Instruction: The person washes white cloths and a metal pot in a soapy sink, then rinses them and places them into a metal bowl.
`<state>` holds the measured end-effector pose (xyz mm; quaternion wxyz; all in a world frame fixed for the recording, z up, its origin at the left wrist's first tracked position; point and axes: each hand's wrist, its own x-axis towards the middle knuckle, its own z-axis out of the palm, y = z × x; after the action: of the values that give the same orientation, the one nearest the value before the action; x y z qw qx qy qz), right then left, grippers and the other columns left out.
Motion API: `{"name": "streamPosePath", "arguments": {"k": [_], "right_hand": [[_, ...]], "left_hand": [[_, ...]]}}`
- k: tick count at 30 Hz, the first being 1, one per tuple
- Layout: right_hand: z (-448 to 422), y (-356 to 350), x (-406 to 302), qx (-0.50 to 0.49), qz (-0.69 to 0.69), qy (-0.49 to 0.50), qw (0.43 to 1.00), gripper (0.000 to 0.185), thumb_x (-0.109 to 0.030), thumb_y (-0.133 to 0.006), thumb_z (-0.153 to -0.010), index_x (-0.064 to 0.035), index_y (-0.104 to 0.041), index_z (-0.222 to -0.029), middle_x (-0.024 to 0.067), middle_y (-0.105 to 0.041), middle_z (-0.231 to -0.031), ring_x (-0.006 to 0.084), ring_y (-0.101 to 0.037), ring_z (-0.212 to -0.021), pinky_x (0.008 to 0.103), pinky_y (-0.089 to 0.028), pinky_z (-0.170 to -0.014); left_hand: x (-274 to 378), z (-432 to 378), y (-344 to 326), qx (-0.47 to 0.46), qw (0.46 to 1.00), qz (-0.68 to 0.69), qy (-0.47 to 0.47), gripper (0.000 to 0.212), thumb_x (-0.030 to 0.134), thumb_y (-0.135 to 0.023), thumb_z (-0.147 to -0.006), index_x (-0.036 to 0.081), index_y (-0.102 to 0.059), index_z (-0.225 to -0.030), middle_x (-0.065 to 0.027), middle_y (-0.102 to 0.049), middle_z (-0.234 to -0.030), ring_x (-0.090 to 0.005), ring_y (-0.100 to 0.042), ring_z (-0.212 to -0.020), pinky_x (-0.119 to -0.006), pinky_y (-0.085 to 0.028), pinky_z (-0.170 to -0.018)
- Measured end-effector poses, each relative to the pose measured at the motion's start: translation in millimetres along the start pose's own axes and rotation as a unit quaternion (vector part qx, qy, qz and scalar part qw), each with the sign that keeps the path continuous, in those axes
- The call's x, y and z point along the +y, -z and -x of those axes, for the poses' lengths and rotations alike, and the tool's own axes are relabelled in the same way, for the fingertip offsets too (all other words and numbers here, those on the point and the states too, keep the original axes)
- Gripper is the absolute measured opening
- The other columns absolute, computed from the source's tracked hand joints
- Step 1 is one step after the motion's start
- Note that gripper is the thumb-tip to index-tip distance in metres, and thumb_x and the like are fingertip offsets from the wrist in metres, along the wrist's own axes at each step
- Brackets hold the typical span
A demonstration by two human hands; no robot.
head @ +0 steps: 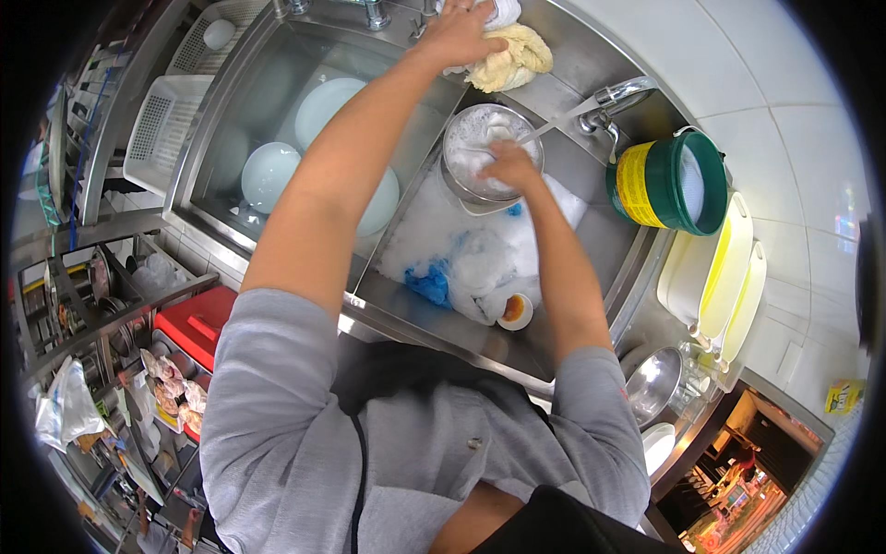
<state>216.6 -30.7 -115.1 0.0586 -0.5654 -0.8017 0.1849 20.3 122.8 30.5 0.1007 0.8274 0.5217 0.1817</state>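
Note:
My left hand [460, 34] reaches to the back ledge of the sink. It rests against a white cloth [504, 14] and a pale yellow cloth [516, 59]; whether it grips either is unclear. In the right basin, my right hand [511, 167] is over and partly inside a round metal pot [457, 180] full of white suds. Its fingers are blurred, and anything in them is hard to make out. Below the pot lie a foamy heap [481, 260], a blue plastic piece [430, 282] and a small white cup [516, 311] with brown residue.
White bowls [270, 176] sit under water in the left basin [228, 201]. A faucet [612, 100] and green bucket [668, 183] stand right, beside white containers [706, 270] and a metal bowl [654, 384]. Perforated white baskets [163, 131] and a red lid [197, 325] are left.

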Motion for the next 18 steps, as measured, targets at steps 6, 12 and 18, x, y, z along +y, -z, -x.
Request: {"name": "streamPosePath", "arguments": {"k": [6,12,18], "right_hand": [[7.4,95.4,-36.1,0.007,-0.428,-0.166,0.889,0.029,-0.016,-0.079,-0.078,-0.0018,-0.067,-0.099,0.0025,-0.065,-0.082,0.0137,-0.06,-0.079,0.0307,-0.048,-0.076],[14.9,79.0,-34.1,0.109,-0.477,-0.116,0.865,0.025,-0.017,-0.076,-0.08,-0.0012,-0.067,-0.097,0.0081,-0.07,-0.085,0.0191,-0.066,-0.081,0.0336,-0.051,-0.079],[8.0,-7.5,-39.0,0.029,0.002,-0.013,0.999,0.038,-0.025,-0.074,-0.079,-0.0048,-0.066,-0.11,0.0215,-0.068,-0.108,0.0389,-0.066,-0.101,0.0466,-0.051,-0.089]], "left_hand": [[-30.8,41.7,8.2,0.177,0.972,0.157,0.0,0.083,0.028,-0.072,-0.073,-0.001,-0.039,-0.144,-0.0292,-0.029,-0.152,-0.046,-0.031,-0.139,-0.047,-0.03,-0.114],[-34.9,47.7,-5.1,0.265,0.942,0.204,0.021,0.077,0.018,-0.074,-0.066,-0.002,-0.045,-0.135,-0.0296,-0.043,-0.135,-0.0446,-0.043,-0.127,-0.048,-0.04,-0.104],[9.3,102.1,-40.2,0.372,0.913,0.15,0.073,0.035,-0.001,-0.056,-0.073,0.003,-0.062,-0.108,-0.0161,-0.062,-0.096,-0.0347,-0.061,-0.093,-0.045,-0.049,-0.081]]}}
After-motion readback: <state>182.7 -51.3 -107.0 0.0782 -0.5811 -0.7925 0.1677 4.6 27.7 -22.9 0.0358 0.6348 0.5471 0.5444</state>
